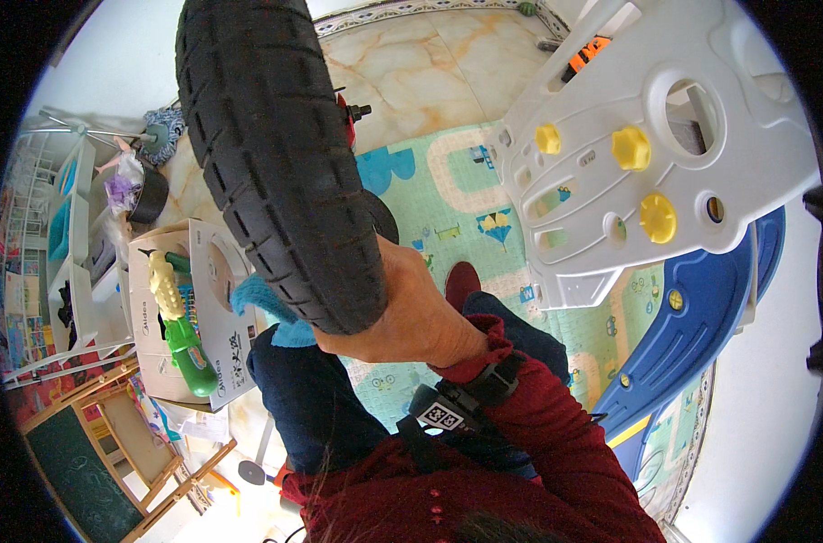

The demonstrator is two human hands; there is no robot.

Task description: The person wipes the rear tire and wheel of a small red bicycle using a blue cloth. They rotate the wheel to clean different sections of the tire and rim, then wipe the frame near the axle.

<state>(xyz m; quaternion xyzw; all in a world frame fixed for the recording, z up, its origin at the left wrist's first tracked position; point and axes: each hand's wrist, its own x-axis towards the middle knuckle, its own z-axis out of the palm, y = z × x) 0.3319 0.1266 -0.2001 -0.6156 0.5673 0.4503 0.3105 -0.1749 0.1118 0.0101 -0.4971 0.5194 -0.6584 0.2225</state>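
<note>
A black rubber tyre point(276, 156) with a blocky tread is raised close before me, tilted. My right hand point(411, 305) holds its lower end, the fingers hidden behind the rubber. A light blue knitted cloth point(282, 319) pokes out on the tyre's left side, above my knee; whether my fingers grip it too is hidden. Past the tyre, a red part with a black bolt-like end point(358, 113) shows, and a second black round part point(382, 217) is half covered. My left hand is out of view.
A white plastic slide panel point(574, 271) with yellow knobs and a blue slide point(683, 326) stand at right. At left are a cardboard box point(228, 353) bearing a green toy water gun point(191, 353), white shelves point(72, 271) and a chalkboard easel point(79, 468). A patterned play mat point(445, 183) covers the floor.
</note>
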